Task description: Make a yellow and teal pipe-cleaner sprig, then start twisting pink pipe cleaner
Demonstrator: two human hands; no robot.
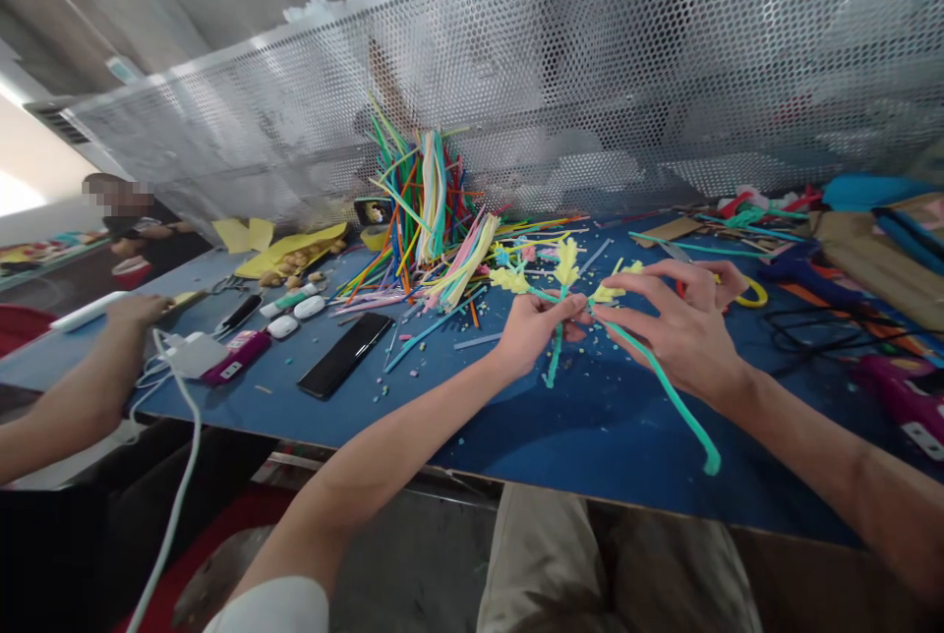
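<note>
While a tall sheet of silver perforated metal (575,73) rises along the far edge, a long blue tabletop (435,436) spreads in front of it. Near the sheet stands a thick bundle of multicoloured fuzzy craft stems (433,205), with looser ones strewn around its foot. At the far left, a co-worker's bare forearm (81,397) reaches over the table.

The right hand (689,328) has its fingers drawn narrow on one of the slender teal-green fuzzy stems with pale yellow tufted tips (664,379), and the left hand (532,330) pinches these same stems where they meet. They are held just above the tabletop, right of the bundle; one trails down past the right palm, and another points down below the left thumb.

Left of the hands and well apart from them lies a black rectangular smartphone (345,355). Beyond it is a small purple block-shaped power adapter (237,358). Tiny pastel clippings (383,391) dot the blue surface.
</note>
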